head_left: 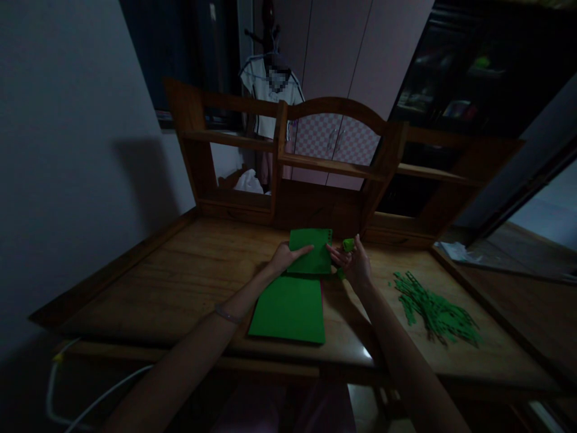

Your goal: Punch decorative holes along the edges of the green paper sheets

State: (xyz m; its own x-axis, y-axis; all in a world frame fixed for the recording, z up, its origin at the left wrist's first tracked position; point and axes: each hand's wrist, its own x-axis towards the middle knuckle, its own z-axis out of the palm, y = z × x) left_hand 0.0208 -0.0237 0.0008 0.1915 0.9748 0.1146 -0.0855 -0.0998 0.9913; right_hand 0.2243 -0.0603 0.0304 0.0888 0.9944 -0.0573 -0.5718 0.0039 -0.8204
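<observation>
— So, what lies nearest you on the desk (pixel 148 282)?

— Your two forearms reach out over its front edge, and between them a green sheet (pixel 288 310) lies flat on the wood.

— And your hands?

— Just beyond that sheet, your left hand (pixel 285 257) holds a second green sheet (pixel 312 250) tilted up, with its fingers closed on the left edge. Your right hand (pixel 354 263) is at the right edge, where a row of small holes runs; its fingers are curled around a small green piece (pixel 348 245).

— Anything off to the side?

— To your right, well apart from your hands, a pile of green strips (pixel 433 310) lies on the wood.

— And farther back?

— A wooden shelf unit (pixel 333 162) stands at the back of the desk, and a shirt (pixel 270 90) hangs behind it.
</observation>
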